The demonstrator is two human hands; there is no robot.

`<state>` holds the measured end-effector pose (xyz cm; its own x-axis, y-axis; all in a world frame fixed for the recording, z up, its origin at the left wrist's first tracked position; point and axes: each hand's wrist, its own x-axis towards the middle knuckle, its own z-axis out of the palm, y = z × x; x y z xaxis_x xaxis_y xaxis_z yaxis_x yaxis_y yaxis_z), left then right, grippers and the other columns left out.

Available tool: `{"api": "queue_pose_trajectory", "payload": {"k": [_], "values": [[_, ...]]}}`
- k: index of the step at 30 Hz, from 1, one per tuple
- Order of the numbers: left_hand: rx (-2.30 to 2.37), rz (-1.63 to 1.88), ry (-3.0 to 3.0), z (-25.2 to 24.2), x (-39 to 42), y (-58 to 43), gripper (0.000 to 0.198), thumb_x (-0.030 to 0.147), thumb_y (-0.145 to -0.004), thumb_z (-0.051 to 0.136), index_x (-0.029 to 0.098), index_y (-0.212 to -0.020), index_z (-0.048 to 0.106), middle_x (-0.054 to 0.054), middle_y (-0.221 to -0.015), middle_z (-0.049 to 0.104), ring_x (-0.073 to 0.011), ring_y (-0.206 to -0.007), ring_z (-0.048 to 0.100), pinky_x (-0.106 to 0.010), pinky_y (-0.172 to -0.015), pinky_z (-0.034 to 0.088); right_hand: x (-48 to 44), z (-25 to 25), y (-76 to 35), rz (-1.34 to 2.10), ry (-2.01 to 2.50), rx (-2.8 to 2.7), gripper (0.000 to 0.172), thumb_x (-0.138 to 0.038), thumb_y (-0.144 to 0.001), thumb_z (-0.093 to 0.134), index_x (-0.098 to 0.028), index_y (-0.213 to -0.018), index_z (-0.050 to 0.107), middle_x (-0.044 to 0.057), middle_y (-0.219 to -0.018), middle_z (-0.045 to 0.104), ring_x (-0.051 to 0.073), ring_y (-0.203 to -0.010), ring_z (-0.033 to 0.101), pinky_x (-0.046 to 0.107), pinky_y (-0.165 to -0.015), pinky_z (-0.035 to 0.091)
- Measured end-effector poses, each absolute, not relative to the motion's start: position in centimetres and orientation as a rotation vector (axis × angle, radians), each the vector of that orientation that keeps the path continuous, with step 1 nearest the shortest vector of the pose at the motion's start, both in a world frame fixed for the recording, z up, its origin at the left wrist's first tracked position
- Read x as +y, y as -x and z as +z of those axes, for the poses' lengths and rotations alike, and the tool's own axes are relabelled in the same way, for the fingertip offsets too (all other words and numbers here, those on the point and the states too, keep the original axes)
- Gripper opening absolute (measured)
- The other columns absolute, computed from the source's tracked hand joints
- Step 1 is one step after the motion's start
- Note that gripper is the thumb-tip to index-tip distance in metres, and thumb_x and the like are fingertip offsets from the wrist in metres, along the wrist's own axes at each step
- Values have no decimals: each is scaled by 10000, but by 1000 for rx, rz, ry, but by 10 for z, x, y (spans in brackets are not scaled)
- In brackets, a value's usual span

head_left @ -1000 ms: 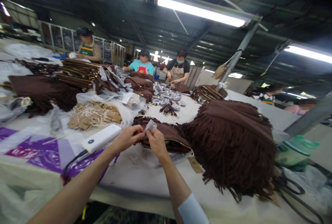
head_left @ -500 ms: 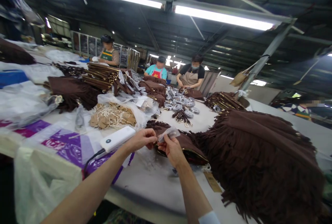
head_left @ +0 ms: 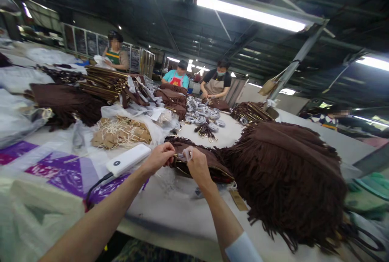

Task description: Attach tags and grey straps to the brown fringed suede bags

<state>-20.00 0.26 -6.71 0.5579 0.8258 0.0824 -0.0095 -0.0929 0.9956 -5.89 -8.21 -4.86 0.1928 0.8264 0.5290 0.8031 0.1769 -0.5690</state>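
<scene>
A dark brown fringed bag (head_left: 212, 164) with a gold zip edge lies on the table in front of me. At the bag's left end, my left hand (head_left: 164, 156) is closed with thumb and fingertips together near the zip; what it pinches is too small to make out. My right hand (head_left: 198, 165) grips a crumpled, translucent plastic wrap (head_left: 187, 153) just above the bag, close to the left fingertips. From the bag's right end a brown card tag (head_left: 238, 200) hangs onto the table.
A big pile of fringed brown bags (head_left: 288, 173) rises at right. On the left lie a white power bank (head_left: 129, 159) with a cable and a heap of tan tags (head_left: 121, 132). Wrapped straps (head_left: 203, 114) cover the middle back. Several co-workers stand beyond, one in a brown apron (head_left: 215, 86).
My right hand has turned so its back faces up, and the plastic wrap has shifted closer to the left fingertips. The whole view has swung slightly right.
</scene>
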Motion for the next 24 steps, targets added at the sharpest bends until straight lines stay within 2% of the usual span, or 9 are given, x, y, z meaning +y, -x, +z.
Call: {"api": "queue_pose_trajectory", "payload": {"k": [7,13,15,18,20,22,24], "values": [[710,927,-1225,-51,2,197,131,238,-607,547,181,-708,488,65,-421,514,-50,-317,355,-150,-339,200,-99,-49,0,-263,1792,-1663,234,-218,-891,395,-216,-687,511,21,-689,578,163,-664,522,260,-666,373],[863,1055,-1201,-50,26,216,95,226,-655,533,191,-684,449,62,-454,493,-69,-346,372,-180,-374,253,-157,-66,-86,-446,2096,-1445,228,-226,-875,388,-225,-665,479,32,-600,547,181,-549,513,277,-547,318],[973,994,-1429,-50,30,221,36,209,-704,494,194,-693,463,39,-498,517,-104,-406,440,-208,-423,327,-170,-75,-102,-467,2164,-1399,230,-248,-883,386,-224,-685,502,42,-613,574,186,-539,531,281,-530,310],[1155,1023,-2061,-44,20,219,86,210,-780,490,180,-719,542,-65,-757,633,-205,-747,601,-328,-697,474,-178,-88,-113,-483,2195,-1373,273,-319,-906,362,-227,-726,545,52,-657,616,202,-584,586,287,-550,356],[1174,1076,-2472,-40,1,210,115,252,-804,548,163,-838,612,-140,-1072,625,-290,-1046,553,-424,-899,431,-181,-93,-117,-461,2175,-1386,311,-363,-913,345,-236,-756,582,54,-675,635,219,-626,622,306,-589,414],[980,940,-2782,-43,-23,192,322,317,-765,653,165,-1046,612,-163,-1264,548,-334,-1175,482,-458,-951,405,-183,-95,-123,-419,2131,-1439,318,-386,-924,351,-273,-809,625,53,-733,661,234,-686,654,339,-639,472],[851,738,-2966,-55,-39,166,546,397,-722,718,168,-1189,554,-185,-1281,541,-362,-1161,499,-497,-913,426,-177,-94,-132,-433,2097,-1470,216,-411,-921,460,-358,-825,646,37,-825,678,238,-750,669,345,-600,500]]}}
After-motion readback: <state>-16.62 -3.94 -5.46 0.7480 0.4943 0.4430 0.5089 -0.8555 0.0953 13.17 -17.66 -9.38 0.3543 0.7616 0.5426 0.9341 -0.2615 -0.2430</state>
